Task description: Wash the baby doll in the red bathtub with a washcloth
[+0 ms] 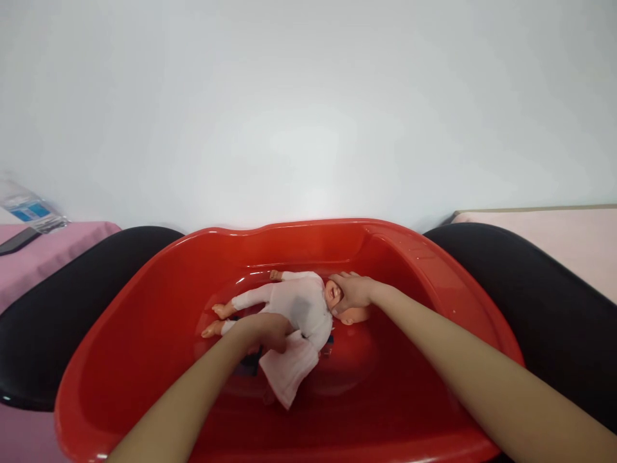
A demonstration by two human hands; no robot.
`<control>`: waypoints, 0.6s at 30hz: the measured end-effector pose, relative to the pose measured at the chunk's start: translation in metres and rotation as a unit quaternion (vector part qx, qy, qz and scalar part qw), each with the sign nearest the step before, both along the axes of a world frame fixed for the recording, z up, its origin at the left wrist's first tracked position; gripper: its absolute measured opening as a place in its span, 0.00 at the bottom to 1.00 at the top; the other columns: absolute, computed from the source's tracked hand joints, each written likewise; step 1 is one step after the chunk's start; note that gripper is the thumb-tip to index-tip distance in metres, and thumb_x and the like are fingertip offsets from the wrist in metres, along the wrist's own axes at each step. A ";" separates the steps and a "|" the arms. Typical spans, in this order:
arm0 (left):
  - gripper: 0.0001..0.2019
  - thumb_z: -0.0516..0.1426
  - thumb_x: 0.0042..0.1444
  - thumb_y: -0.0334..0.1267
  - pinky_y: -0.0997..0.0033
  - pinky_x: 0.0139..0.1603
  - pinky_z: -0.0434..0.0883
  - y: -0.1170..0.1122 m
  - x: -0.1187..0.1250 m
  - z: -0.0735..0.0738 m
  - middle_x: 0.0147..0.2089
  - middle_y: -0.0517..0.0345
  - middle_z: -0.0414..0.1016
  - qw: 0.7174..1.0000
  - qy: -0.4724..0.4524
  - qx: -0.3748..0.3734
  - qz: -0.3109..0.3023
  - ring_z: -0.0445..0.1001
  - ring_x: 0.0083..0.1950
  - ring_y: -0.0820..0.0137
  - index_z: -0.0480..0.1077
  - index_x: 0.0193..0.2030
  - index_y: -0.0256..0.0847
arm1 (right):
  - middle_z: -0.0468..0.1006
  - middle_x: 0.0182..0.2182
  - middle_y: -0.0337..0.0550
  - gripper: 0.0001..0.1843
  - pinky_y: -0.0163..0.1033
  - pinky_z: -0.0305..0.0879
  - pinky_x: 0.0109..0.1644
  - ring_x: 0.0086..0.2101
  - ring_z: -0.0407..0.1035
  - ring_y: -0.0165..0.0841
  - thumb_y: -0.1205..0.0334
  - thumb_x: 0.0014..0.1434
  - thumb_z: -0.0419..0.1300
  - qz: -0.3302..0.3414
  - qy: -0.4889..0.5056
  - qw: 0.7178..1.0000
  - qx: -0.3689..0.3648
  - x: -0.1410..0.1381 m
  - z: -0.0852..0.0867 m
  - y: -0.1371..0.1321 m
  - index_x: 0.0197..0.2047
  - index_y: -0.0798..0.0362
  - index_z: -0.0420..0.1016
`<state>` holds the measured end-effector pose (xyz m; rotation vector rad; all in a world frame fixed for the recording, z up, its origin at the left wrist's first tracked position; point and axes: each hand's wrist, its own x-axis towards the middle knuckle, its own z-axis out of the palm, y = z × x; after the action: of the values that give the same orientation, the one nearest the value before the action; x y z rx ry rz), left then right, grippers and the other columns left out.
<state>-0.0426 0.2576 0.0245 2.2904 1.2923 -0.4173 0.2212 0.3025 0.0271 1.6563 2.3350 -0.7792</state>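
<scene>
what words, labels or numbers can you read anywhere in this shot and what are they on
Nothing here is readable.
clear packet on the pink table, far left: blue label patches, too blurred to read.
red tub: no print visible on its rim or walls.
dark mark on the tub floor beside the doll: mostly hidden, unreadable.
The doll's white clothes: no print visible.

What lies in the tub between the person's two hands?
In the head view, the doll, in white clothes, lies between the left hand and the right hand, inside the red tub.
</scene>
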 end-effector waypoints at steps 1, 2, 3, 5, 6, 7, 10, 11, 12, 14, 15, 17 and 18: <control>0.08 0.59 0.46 0.29 0.66 0.32 0.68 -0.002 0.003 0.007 0.26 0.57 0.78 1.000 -0.006 -0.023 -0.018 0.74 0.27 0.64 0.78 0.32 0.42 | 0.73 0.55 0.50 0.42 0.52 0.64 0.59 0.58 0.65 0.53 0.34 0.42 0.70 0.000 0.000 1.000 -0.002 0.000 0.001 0.000 0.56 0.45 0.69; 0.09 0.58 0.48 0.30 0.68 0.31 0.66 -0.003 0.007 0.012 0.27 0.58 0.79 0.999 -0.025 -0.030 -0.032 0.73 0.27 0.66 0.78 0.33 0.43 | 0.73 0.55 0.50 0.42 0.52 0.64 0.59 0.58 0.65 0.53 0.35 0.42 0.70 0.001 0.001 1.000 -0.004 0.000 0.002 0.000 0.56 0.45 0.69; 0.09 0.57 0.50 0.30 0.69 0.30 0.65 -0.003 0.010 0.014 0.30 0.58 0.80 0.998 -0.054 -0.019 -0.038 0.73 0.28 0.67 0.78 0.34 0.43 | 0.73 0.55 0.50 0.42 0.52 0.64 0.59 0.58 0.65 0.53 0.35 0.42 0.70 0.001 0.002 1.000 -0.006 0.000 0.003 -0.001 0.56 0.45 0.69; 0.09 0.55 0.53 0.32 0.69 0.32 0.65 -0.002 0.015 0.014 0.34 0.58 0.81 0.991 -0.122 0.046 -0.025 0.74 0.32 0.67 0.77 0.37 0.42 | 0.73 0.55 0.50 0.43 0.51 0.64 0.60 0.59 0.64 0.53 0.36 0.42 0.70 -0.001 0.006 1.000 -0.009 0.000 0.005 -0.002 0.58 0.45 0.68; 0.08 0.54 0.55 0.33 0.69 0.34 0.66 -0.001 0.017 0.013 0.36 0.58 0.81 0.985 -0.150 0.087 -0.009 0.75 0.34 0.66 0.76 0.37 0.42 | 0.73 0.56 0.50 0.43 0.52 0.64 0.60 0.59 0.64 0.53 0.36 0.42 0.70 -0.003 0.006 1.000 -0.011 0.000 0.006 -0.003 0.59 0.45 0.68; 0.08 0.53 0.57 0.33 0.68 0.37 0.66 0.000 0.019 0.010 0.38 0.57 0.80 0.978 -0.167 0.125 0.009 0.75 0.37 0.66 0.74 0.37 0.41 | 0.72 0.57 0.50 0.44 0.52 0.64 0.59 0.60 0.63 0.53 0.36 0.42 0.70 -0.004 0.004 1.000 -0.013 0.000 0.008 -0.004 0.60 0.45 0.67; 0.12 0.49 0.63 0.35 0.65 0.44 0.68 0.003 0.022 0.003 0.43 0.52 0.79 0.963 -0.177 0.195 0.060 0.76 0.42 0.62 0.72 0.45 0.38 | 0.70 0.60 0.51 0.48 0.54 0.63 0.60 0.61 0.62 0.54 0.37 0.42 0.70 -0.007 0.002 1.000 -0.018 -0.002 0.012 -0.006 0.63 0.46 0.65; 0.14 0.48 0.64 0.36 0.63 0.45 0.68 0.004 0.022 0.000 0.45 0.51 0.79 0.961 -0.170 0.208 0.070 0.76 0.44 0.61 0.71 0.51 0.37 | 0.70 0.60 0.51 0.49 0.54 0.63 0.61 0.62 0.61 0.55 0.37 0.42 0.70 -0.009 0.003 1.000 -0.020 -0.002 0.013 -0.006 0.64 0.45 0.64; 0.17 0.48 0.66 0.37 0.62 0.46 0.69 0.005 0.022 -0.004 0.47 0.50 0.79 0.960 -0.155 0.219 0.077 0.77 0.45 0.59 0.68 0.57 0.38 | 0.70 0.61 0.51 0.50 0.54 0.63 0.61 0.62 0.61 0.55 0.38 0.42 0.70 -0.012 0.004 1.000 -0.021 -0.002 0.014 -0.007 0.65 0.45 0.63; 0.22 0.47 0.68 0.38 0.60 0.47 0.70 0.007 0.021 -0.013 0.54 0.47 0.78 0.963 -0.101 0.237 0.076 0.78 0.48 0.56 0.62 0.67 0.41 | 0.70 0.60 0.51 0.50 0.54 0.64 0.60 0.62 0.61 0.55 0.38 0.42 0.70 -0.014 0.005 1.000 -0.024 -0.003 0.015 -0.007 0.65 0.45 0.63; 0.24 0.48 0.68 0.37 0.60 0.48 0.71 0.008 0.020 -0.019 0.57 0.45 0.76 0.964 -0.072 0.246 0.067 0.77 0.51 0.56 0.58 0.70 0.42 | 0.71 0.59 0.51 0.48 0.53 0.64 0.60 0.61 0.62 0.55 0.38 0.42 0.70 -0.013 0.005 1.000 -0.024 -0.003 0.015 -0.007 0.64 0.45 0.64; 0.28 0.48 0.67 0.34 0.59 0.50 0.71 0.009 0.018 -0.030 0.62 0.43 0.73 0.962 -0.029 0.269 0.047 0.75 0.55 0.54 0.53 0.74 0.42 | 0.72 0.58 0.51 0.44 0.53 0.64 0.60 0.60 0.63 0.54 0.38 0.43 0.70 -0.009 0.007 1.000 -0.018 -0.002 0.014 -0.006 0.61 0.45 0.67; 0.30 0.48 0.66 0.33 0.58 0.53 0.71 0.009 0.018 -0.036 0.64 0.41 0.71 0.958 -0.020 0.285 0.036 0.73 0.58 0.53 0.52 0.75 0.40 | 0.72 0.57 0.51 0.43 0.53 0.64 0.60 0.60 0.63 0.54 0.38 0.43 0.69 -0.007 0.008 1.000 -0.014 -0.002 0.013 -0.006 0.60 0.46 0.67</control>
<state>-0.0248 0.2666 -0.0114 2.6770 1.6290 0.0444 0.2191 0.2965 0.0398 1.6630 2.3145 -0.8269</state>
